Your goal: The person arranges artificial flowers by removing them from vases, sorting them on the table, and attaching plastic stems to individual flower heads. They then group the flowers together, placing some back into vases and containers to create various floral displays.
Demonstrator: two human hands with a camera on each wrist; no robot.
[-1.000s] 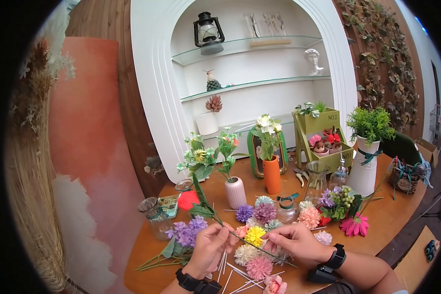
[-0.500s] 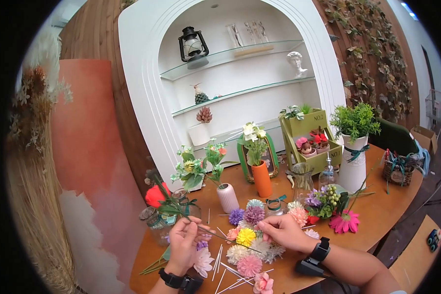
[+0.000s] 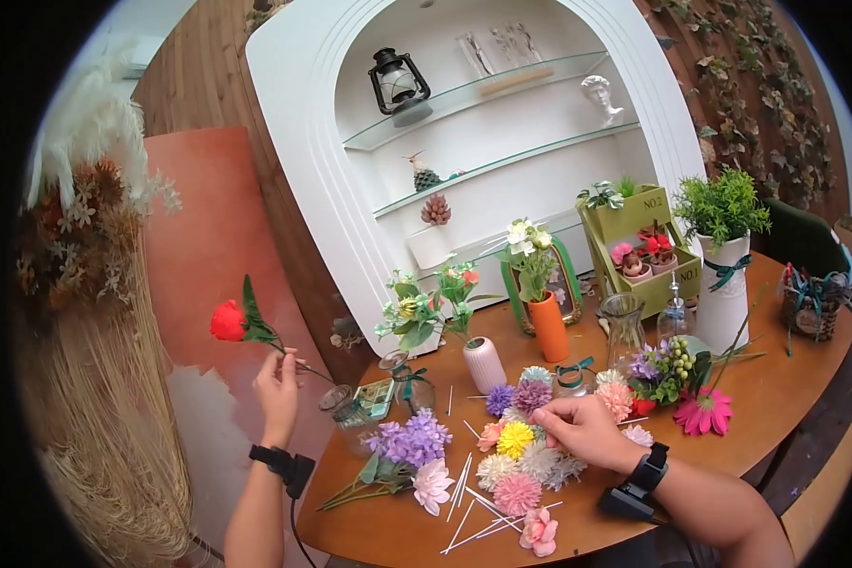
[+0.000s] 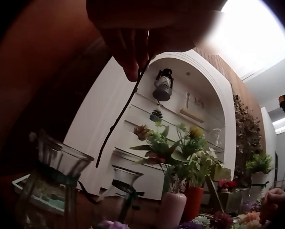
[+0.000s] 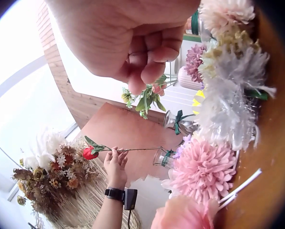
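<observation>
My left hand pinches the thin stem of a red rose, held out to the left with the bloom leftmost. The stem's dark lower end slants down beside the rim of a clear glass vase tied with a dark ribbon. My right hand hovers over a cluster of pompom flowers, among them a yellow flower and a pink flower. Its fingers hang loosely curled, with nothing seen between them.
Purple flowers lie before a second ribboned glass vase. Loose white sticks are scattered at the table front. Farther back stand a pink vase, an orange vase and a white vase. A magenta flower lies to the right.
My left hand has carried the rose left and up, its stem drawn away from my right hand. The right hand stays over the flowers. The head view has tilted.
</observation>
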